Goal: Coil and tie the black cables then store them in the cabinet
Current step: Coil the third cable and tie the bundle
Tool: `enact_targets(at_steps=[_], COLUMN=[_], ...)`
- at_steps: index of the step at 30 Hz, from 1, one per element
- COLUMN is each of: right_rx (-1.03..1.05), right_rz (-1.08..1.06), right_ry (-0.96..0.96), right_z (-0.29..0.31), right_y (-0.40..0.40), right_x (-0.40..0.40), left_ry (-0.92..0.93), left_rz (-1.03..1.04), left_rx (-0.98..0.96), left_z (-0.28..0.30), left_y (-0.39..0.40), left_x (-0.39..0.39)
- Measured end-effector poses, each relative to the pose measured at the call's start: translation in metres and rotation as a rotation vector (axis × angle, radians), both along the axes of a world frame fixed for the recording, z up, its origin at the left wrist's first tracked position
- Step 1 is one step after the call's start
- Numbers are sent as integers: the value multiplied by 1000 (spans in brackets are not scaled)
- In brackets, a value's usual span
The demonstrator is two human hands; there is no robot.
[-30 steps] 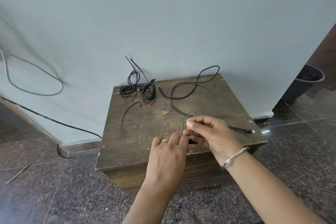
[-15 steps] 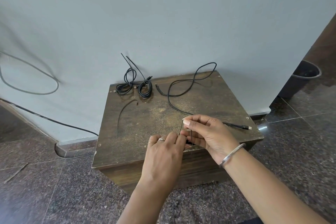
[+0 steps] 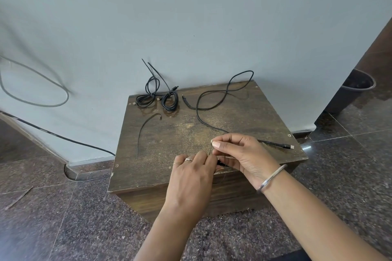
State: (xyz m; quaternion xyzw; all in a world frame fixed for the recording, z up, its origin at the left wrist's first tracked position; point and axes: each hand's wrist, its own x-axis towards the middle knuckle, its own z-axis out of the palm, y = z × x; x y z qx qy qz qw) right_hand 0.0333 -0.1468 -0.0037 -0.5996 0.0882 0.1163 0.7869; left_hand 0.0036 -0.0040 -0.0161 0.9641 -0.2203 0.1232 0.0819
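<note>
My left hand point(image 3: 191, 174) and my right hand point(image 3: 244, 154) meet over the front edge of the wooden cabinet point(image 3: 244, 116). Between them shows a bit of a black cable point(image 3: 221, 163), mostly hidden by my fingers. My right thumb and forefinger pinch a thin tie point(image 3: 210, 150) that stands up from it. Two coiled, tied black cables point(image 3: 145, 99) point(image 3: 169, 101) lie at the back left by the wall. A loose black cable point(image 3: 197, 112) snakes across the right half, its plug point(image 3: 290, 146) near the right edge.
A spare curved tie point(image 3: 144, 125) lies on the left of the cabinet top. A dark bin point(image 3: 356, 85) stands on the floor at the far right. A grey cable point(image 3: 66, 95) hangs on the wall and a black one point(image 3: 63, 137) runs along its base.
Both hands stay together at the front edge, fingers working the tie with small movements. The view has shifted slightly; nothing on the cabinet top has moved.
</note>
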Motion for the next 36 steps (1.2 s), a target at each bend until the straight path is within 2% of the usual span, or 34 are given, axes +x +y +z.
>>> enact_targets(at_steps=[6,10,18,23,32,36], right_rx=[-140,-130,-290,-278,-291,-254], right_rz=[115,123,183,106,-42,-87], right_ry=[-28,6,-129,-198,-270,-251], right_z=[-3,-3,-3,-6,-10,-12], right_y=[0,-3,-3,5,14,15], right_x=[-1,0,-2,-3,-6,-6], left_ry=[28,26,27,111,20,109], left_rz=[-25,-25,-48,-17,-23,6], left_rx=[-42,-74,-130,-187,-347,-556], left_z=[1,1,6,4,7,2], left_y=[1,2,1,3,1,3], left_x=[-1,0,0,2,1,0])
